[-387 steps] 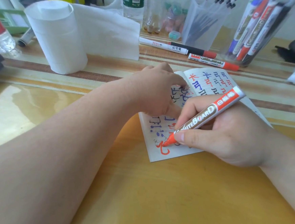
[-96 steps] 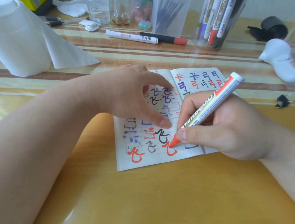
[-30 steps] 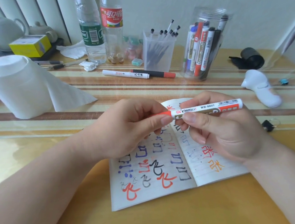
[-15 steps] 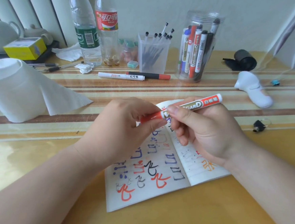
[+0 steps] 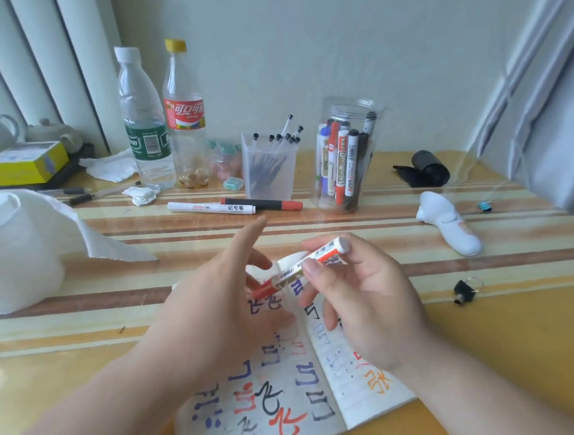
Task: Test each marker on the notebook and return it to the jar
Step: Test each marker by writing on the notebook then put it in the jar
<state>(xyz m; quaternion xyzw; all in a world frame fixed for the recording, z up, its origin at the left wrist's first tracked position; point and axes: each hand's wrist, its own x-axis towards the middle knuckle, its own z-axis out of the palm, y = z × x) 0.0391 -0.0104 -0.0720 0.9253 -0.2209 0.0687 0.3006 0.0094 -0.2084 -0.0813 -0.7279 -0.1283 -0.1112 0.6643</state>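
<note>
One marker (image 5: 292, 270), pinched by the right hand (image 5: 364, 300), seemingly touches the spread-fingered left hand (image 5: 214, 312) above the notebook (image 5: 276, 410)

Red end of marker (image 5: 304, 263) hidden behind left hand (image 5: 217, 312); notebook (image 5: 293, 405) bottom cut off.

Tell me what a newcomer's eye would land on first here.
Dead centre, the right hand pinches a red-capped marker above the open notebook, the left hand open beside its cap end. The pages are crowded with red, blue and black test strokes. Behind stands a clear jar of markers.
</note>
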